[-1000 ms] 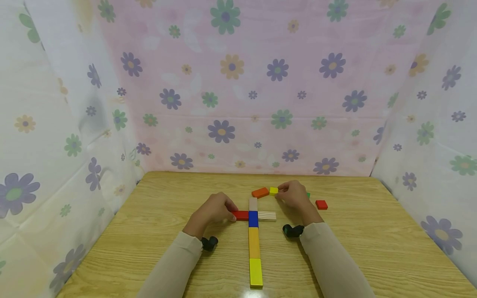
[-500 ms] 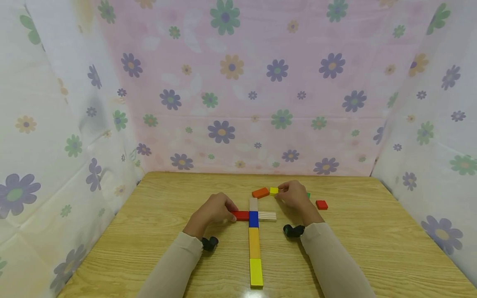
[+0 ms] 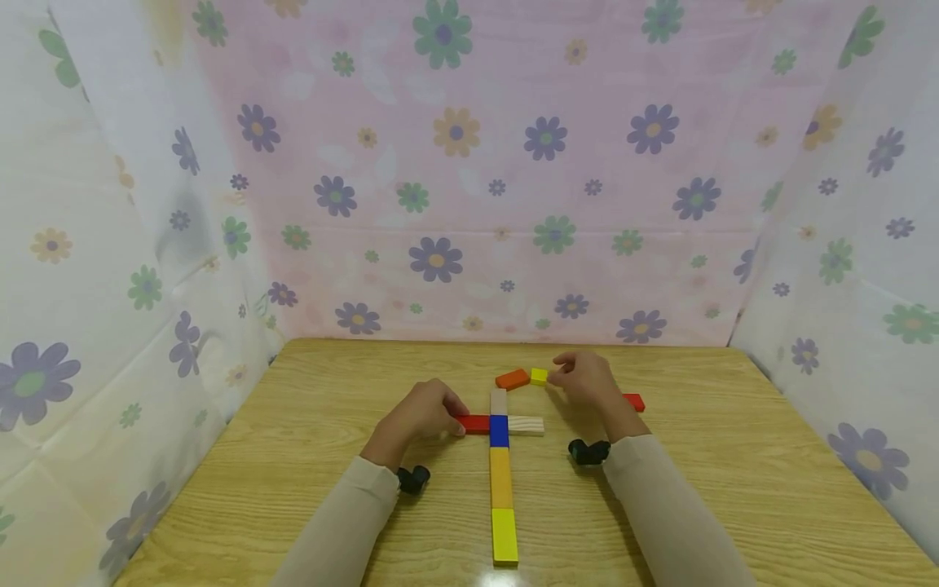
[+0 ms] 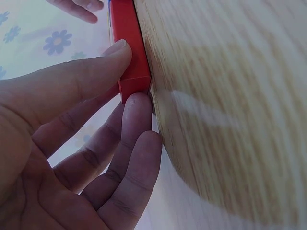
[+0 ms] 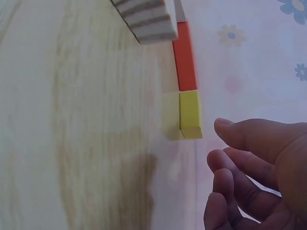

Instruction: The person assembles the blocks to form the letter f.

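Observation:
My left hand (image 3: 424,409) pinches the outer end of a red block (image 3: 477,424) between thumb and fingers. In the left wrist view the thumb presses on one face of that red block (image 4: 128,33). Its inner end meets a blue block (image 3: 499,431). My right hand (image 3: 587,380) hovers to the right of a small yellow block (image 3: 539,377). The right wrist view has its loosely bent fingers apart from the yellow block (image 5: 190,112), holding nothing. An orange block (image 3: 512,379) lies just left of the yellow one.
A plain wood block (image 3: 498,402), a striped wood block (image 3: 525,425), an orange-yellow block (image 3: 500,478) and a long yellow block (image 3: 504,536) join the blue one in a cross on the table (image 3: 293,489). Another red block (image 3: 634,402) is partly behind the right wrist.
My right hand has drawn slightly to the right, away from the small yellow block. It now hides the green block and part of the far red one. My left hand stays put.

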The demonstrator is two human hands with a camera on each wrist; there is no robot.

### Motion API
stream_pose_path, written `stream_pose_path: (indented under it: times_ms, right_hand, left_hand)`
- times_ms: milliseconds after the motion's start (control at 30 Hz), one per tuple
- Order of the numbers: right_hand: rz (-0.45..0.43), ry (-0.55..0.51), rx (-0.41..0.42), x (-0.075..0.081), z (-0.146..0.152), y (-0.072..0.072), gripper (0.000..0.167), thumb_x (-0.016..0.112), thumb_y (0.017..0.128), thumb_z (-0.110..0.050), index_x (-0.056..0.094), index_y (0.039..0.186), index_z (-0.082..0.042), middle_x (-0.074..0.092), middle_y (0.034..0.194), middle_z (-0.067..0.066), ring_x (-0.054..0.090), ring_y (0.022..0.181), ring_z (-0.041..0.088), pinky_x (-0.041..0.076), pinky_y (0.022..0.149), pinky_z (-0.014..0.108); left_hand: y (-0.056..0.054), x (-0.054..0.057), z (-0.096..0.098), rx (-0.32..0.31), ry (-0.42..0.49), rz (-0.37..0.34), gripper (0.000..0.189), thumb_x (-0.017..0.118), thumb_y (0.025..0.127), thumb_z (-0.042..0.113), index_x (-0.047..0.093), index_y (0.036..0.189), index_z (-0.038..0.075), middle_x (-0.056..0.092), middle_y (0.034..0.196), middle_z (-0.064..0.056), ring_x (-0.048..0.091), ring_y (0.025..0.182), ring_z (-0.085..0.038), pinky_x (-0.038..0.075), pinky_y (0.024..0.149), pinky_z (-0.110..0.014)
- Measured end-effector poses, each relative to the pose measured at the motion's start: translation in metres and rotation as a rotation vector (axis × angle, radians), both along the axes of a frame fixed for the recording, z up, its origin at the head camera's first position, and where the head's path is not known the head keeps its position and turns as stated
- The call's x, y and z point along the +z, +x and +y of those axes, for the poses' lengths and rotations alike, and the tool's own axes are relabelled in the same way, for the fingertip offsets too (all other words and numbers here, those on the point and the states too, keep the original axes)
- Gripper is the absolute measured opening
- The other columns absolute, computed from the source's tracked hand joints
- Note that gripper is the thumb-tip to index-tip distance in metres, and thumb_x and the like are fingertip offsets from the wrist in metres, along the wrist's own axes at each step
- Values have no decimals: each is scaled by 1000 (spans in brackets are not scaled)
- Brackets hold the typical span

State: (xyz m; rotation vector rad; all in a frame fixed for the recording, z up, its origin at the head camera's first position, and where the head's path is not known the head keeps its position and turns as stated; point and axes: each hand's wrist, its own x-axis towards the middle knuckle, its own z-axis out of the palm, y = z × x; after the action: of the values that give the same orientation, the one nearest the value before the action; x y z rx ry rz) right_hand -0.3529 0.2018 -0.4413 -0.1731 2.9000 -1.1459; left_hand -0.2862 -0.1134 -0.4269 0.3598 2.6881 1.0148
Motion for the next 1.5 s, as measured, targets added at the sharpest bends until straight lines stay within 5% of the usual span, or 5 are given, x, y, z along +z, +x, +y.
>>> stream_pose_path:
  times_ms: [400,733,967,1133,1500]
  right_hand:
    - [60,-44,2,14,23,7,46,71,99,-31,66,137,-6,70,112,12,66,101,30,56,70,32]
    - [126,-28,-2,17,51,14,48,68,101,-39,65,139,-11,68,125,14,63,118,37,57,92,50]
    - [119,-35,-40,14,71,16,54,66,101,-47,65,139,-9,66,130,19,61,118,37,56,93,51]
    - [86,-65,-50,7,81,15,56,67,101,-45,63,141,-6,64,132,20,61,117,36,58,89,47]
    - [-17,-61,-39,-3,87,16,57,65,102,-41,59,144,-3,60,139,26,55,128,46,47,107,61]
  left_hand:
    - [-1,0,1,-4,-7,2,20,87,83,12,82,102,15,75,102,2,66,104,-23,55,98,-47]
    - [-1,0,0,-3,0,1,19,87,84,12,82,102,16,75,102,3,65,103,-21,55,97,-46]
    - [-1,-1,0,-1,-3,-4,19,87,84,12,82,102,16,75,101,4,65,100,-21,56,95,-45]
    - [0,-1,0,8,-11,2,18,87,84,12,82,101,17,75,100,4,65,100,-21,56,94,-45]
    - [1,-1,0,2,3,-4,18,86,85,12,82,102,17,74,101,4,65,102,-22,56,97,-47]
